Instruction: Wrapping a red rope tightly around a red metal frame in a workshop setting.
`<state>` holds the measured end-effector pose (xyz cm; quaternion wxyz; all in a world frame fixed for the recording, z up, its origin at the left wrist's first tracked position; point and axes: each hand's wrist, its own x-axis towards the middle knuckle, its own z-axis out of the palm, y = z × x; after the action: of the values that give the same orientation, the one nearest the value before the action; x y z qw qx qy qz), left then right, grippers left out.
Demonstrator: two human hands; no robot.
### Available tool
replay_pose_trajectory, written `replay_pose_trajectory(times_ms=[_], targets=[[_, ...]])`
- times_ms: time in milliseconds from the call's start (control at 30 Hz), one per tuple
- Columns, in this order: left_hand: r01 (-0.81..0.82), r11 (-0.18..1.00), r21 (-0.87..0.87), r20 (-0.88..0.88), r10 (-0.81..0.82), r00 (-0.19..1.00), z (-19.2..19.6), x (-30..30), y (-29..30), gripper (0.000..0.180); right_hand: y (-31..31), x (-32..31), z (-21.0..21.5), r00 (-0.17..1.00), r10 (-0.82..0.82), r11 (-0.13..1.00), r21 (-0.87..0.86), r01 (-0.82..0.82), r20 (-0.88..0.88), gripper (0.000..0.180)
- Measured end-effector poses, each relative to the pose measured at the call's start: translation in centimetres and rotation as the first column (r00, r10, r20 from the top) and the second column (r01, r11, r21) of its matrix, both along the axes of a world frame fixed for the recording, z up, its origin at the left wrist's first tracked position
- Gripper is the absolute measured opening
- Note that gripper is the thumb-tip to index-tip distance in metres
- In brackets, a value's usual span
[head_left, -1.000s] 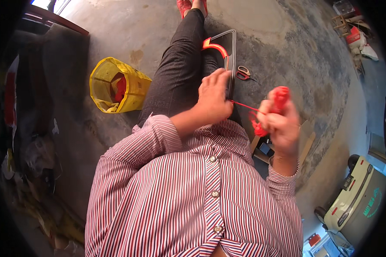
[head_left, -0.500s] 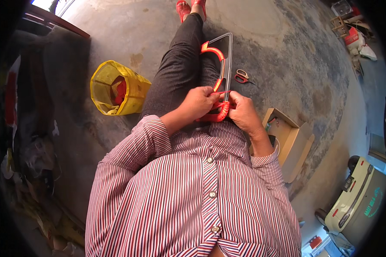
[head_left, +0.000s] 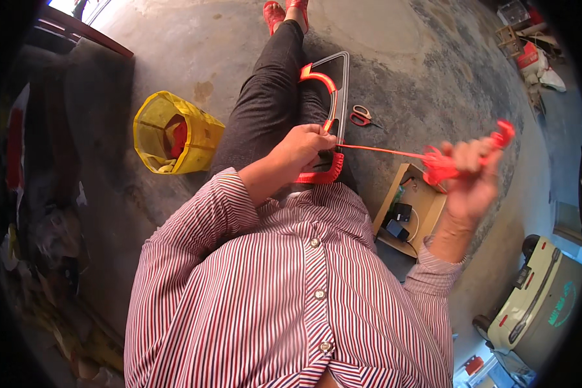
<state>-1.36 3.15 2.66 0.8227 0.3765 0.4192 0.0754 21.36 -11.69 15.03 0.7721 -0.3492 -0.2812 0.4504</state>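
A grey metal frame [head_left: 346, 87] with rounded corners lies over my lap, its near end and inner curved part wrapped in red and orange strip. My left hand [head_left: 304, 147] is closed on the frame's side, just above the tightly coiled red wrapping [head_left: 335, 169]. Away to the right, my right hand [head_left: 471, 178] is raised and closed round a loose bunch of red ribbon [head_left: 438, 164], slightly blurred. A taut red strand [head_left: 385, 150] runs from the frame beside my left fingers to that bunch.
Red-handled scissors [head_left: 362, 116] lie on the concrete floor right of the frame. An open cardboard box [head_left: 394, 187] holds a black adapter and cables. At left stands a yellow bucket-like bag [head_left: 204, 139] with red material inside. A pale suitcase [head_left: 520, 294] is at lower right.
My right hand has moved from beside the frame out to the right, drawing the red ribbon into a long straight strand. My left hand stays at the frame.
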Motion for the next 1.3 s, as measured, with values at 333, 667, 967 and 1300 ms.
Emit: replay_pose_trajectory(times_ms=[333,667,967,1300], targets=[[0.107,0.963,-0.247,-0.004,-0.112,0.994,-1.1,0.4,0.5,0.013,-9.0,-0.2,4.6,0.982,-0.016,0.999,-0.045,0.025,0.19,0.022],[0.131,0.49,0.862,-0.067,-0.145,0.987,2.2,-0.4,-1.5,0.02,-4.7,-0.4,-7.0,0.944,0.06,0.977,-0.174,-0.121,-0.323,0.033],[0.023,0.997,-0.075,0.617,0.028,0.786,6.6,-1.0,-1.3,0.017,0.6,-10.7,-9.5,0.909,0.406,0.849,-0.33,-0.413,-0.093,0.05],[0.493,-0.065,0.867,-0.492,-0.259,0.831,-0.1,-2.2,2.7,0.02,5.0,-5.5,-13.1,0.789,0.505,0.737,-0.651,-0.182,0.351,0.02]])
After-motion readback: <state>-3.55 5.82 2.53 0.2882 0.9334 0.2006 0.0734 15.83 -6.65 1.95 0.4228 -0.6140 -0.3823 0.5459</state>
